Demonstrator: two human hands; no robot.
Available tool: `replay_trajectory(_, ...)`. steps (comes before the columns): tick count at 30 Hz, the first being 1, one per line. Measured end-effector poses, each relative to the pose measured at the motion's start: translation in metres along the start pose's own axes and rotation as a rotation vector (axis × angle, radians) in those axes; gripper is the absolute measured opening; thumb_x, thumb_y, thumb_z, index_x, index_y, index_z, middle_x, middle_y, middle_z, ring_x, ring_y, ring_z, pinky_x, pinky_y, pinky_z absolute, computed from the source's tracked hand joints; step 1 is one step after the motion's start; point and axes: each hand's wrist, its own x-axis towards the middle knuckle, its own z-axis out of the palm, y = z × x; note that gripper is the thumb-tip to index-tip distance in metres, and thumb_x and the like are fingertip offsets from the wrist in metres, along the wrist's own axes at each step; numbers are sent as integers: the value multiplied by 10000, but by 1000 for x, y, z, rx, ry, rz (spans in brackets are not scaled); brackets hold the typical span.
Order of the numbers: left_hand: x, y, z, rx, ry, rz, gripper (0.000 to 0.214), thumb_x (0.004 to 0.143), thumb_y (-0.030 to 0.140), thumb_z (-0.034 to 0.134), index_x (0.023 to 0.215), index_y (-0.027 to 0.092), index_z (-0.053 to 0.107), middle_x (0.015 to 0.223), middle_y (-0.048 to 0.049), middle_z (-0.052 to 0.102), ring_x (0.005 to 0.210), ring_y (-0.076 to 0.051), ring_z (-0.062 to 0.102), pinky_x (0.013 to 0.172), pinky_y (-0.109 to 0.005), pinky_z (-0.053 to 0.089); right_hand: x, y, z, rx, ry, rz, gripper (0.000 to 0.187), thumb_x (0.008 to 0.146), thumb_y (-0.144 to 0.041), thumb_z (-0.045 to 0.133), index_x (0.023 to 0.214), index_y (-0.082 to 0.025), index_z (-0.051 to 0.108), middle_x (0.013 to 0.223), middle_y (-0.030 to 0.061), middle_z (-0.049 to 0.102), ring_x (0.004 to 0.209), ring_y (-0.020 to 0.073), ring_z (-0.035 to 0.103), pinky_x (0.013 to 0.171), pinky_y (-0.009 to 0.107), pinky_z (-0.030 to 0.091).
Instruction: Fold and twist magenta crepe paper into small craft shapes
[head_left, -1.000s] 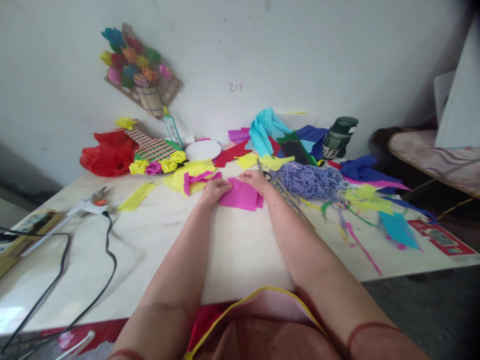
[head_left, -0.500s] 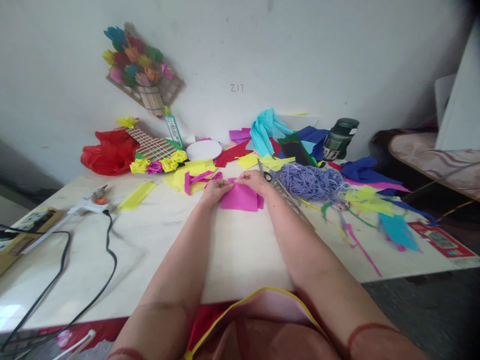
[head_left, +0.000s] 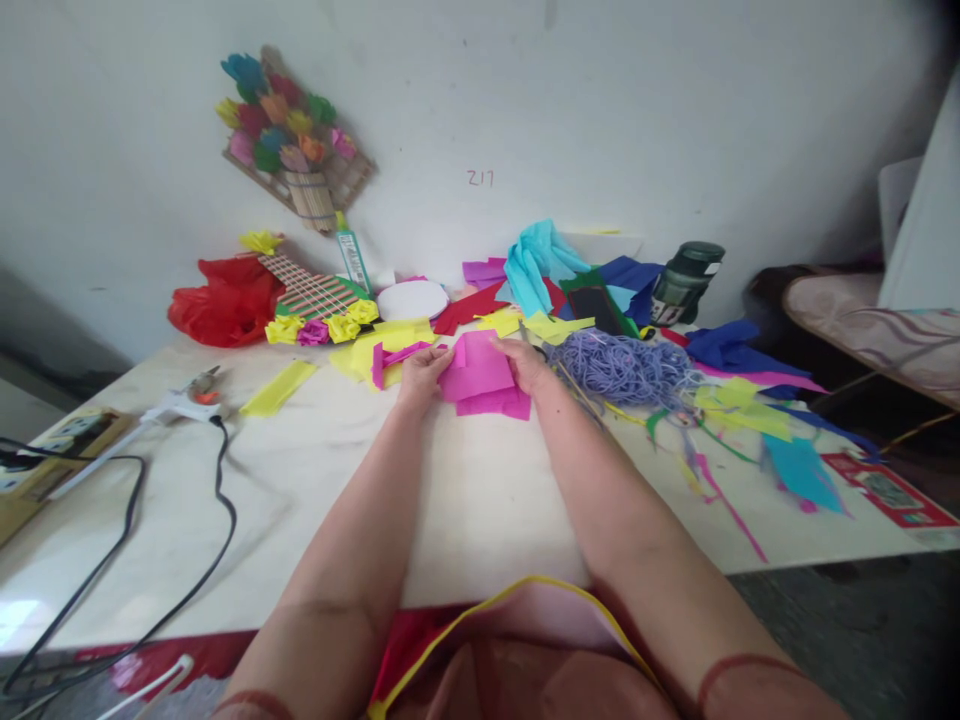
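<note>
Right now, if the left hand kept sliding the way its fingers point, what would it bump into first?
Likely the pink paper strips just beyond the left hand, lying on yellow paper; depth is hard to judge.

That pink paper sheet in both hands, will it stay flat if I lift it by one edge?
Probably not. The pink paper sheet looks thin and already bends between the left hand and right hand, so it likely droops. It seems very light and may slide or crease easily.
</note>
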Motion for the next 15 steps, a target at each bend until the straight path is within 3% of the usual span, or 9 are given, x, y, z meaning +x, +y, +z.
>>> replay_trajectory(7, 0, -1, 1, 43, -15, -14, 374, 559, 484, 755, 666, 162, 597, 511, 28, 517, 442, -79, 417, 408, -220, 280, 2, 6, 1, 8, 56, 47, 321, 511, -352, 810, 721, -160, 660, 612, 19, 676, 602, 177, 631, 634, 317, 505)
replay_trajectory(11, -2, 1, 2, 40, -39, -34, 374, 550, 474, 765, 650, 165, 578, 481, 37, 486, 433, -79, 415, 411, -220, 287, 2, 7, 1, -7, 74, 41, 301, 500, -340, 812, 690, -164, 658, 593, 9, 668, 584, 172, 623, 624, 312, 506)
replay_trajectory(15, -4, 4, 3, 11, -38, -43, 363, 549, 450, 774, 651, 166, 571, 488, 38, 492, 427, -74, 411, 409, -220, 291, 2, 6, 1, 3, 31, 19, 363, 506, -331, 810, 793, -174, 653, 644, 5, 678, 622, 178, 639, 645, 318, 518)
